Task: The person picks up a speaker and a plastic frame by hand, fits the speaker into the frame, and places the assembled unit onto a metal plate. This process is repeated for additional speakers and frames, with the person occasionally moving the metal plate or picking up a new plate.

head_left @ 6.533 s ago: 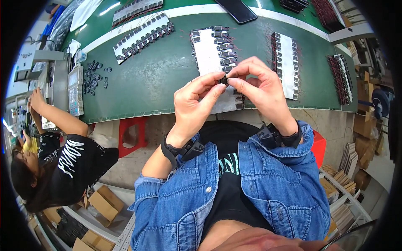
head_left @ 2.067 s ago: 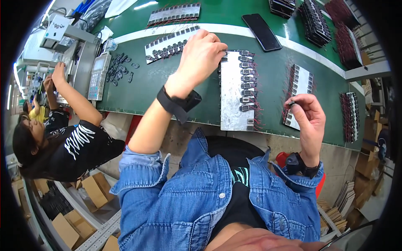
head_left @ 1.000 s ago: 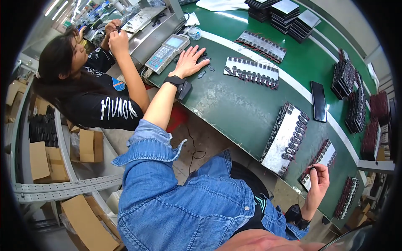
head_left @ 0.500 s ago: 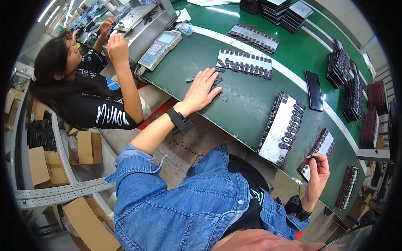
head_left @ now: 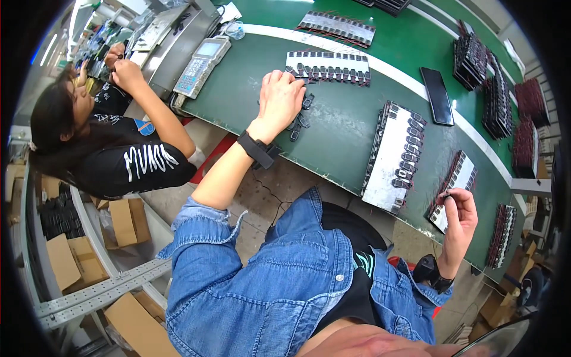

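My left hand (head_left: 278, 102) is over the table beside several loose small black parts (head_left: 298, 123). Its fingers are curled and close together, their tips partly hidden, so I cannot make out what they hold. Just beyond it lies a white plate (head_left: 327, 62) lined with small black wired pieces. At the right, my right hand (head_left: 459, 221) pinches a small black part (head_left: 447, 197) between thumb and fingers. Behind that hand, another white plate with black pieces (head_left: 458, 178) lies on the table. Between my hands rests a stack of pale plates (head_left: 385, 172), black pieces along its right side.
A dark phone (head_left: 437, 95) lies right of the plate stack. Farther right stand stacks of black wired pieces (head_left: 470, 62) and dark red bundles (head_left: 531, 102). A handheld keypad device (head_left: 202, 66) sits at the left table end, near a seated co-worker (head_left: 119, 143). Cardboard boxes (head_left: 74, 262) fill the lower left.
My left hand has gone from lying spread over the loose parts to having its fingers curled. My right hand keeps its pinch. The whole view has shifted slightly.
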`<action>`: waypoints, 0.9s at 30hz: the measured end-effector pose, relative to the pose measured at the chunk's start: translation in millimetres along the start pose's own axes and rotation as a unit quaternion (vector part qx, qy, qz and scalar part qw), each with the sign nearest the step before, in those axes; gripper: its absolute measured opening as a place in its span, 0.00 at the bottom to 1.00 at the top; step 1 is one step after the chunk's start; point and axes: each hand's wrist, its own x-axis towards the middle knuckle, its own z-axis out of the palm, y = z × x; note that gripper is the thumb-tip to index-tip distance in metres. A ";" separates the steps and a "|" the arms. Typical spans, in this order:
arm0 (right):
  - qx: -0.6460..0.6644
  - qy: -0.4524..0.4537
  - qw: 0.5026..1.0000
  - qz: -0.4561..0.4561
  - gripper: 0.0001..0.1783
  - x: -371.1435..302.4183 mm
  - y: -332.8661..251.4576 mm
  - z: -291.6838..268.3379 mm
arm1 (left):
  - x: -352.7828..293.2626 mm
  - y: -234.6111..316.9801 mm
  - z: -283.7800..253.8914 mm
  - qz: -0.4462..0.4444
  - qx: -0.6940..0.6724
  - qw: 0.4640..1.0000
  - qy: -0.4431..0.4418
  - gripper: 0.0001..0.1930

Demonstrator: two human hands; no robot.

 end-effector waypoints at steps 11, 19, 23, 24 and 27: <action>-0.013 -0.005 1.000 0.024 0.05 2.6 -9.2 3.6 | -12.5 44.7 -13.4 0.085 -0.076 0.993 -0.033 0.11; 0.001 -0.026 1.000 0.008 0.06 7.1 -13.0 12.8 | -5.6 53.5 -16.4 0.088 -0.102 0.984 -0.113 0.14; 0.023 -0.025 0.999 0.013 0.06 5.1 -9.1 13.4 | -1.0 55.6 -11.9 0.118 -0.106 0.977 -0.140 0.16; 0.031 -0.026 0.999 0.015 0.07 5.5 -8.4 13.0 | 0.5 54.6 -9.6 0.116 -0.113 0.974 -0.157 0.16; 0.031 -0.026 0.999 0.015 0.06 7.8 -9.8 13.5 | 6.1 57.2 -6.6 0.107 -0.130 0.970 -0.176 0.16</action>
